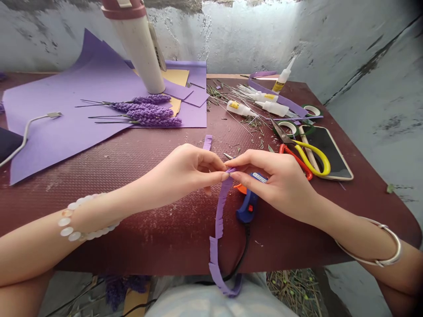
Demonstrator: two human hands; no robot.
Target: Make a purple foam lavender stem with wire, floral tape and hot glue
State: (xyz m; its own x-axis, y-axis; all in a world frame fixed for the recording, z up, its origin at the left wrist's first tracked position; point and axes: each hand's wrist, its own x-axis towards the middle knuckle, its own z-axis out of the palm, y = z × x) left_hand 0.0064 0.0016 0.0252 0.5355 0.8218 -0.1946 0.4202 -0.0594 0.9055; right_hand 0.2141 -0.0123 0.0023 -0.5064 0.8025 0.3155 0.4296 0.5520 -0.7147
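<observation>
A long purple strip with fringed edges (220, 215) hangs from my fingertips over the table's front edge and curls at its lower end. My left hand (198, 167) pinches the strip's upper part between thumb and fingers. Right beside it, my right hand (274, 176) pinches the same spot, the fingertips of both hands nearly touching. Another short purple strip piece (207, 142) shows just behind my left hand; whether it joins the held strip is hidden. Under my right hand lies a blue glue gun (246, 210), partly covered, with its cord running toward me.
Purple sheets (66, 110) cover the back left, bearing purple lavender-like stems (148, 112) and a white bottle (140, 53). Small glue bottles (239, 108), wires and green scraps lie back right. Scissors (312, 158) rest across a phone (333, 154) near green tape rolls (288, 128).
</observation>
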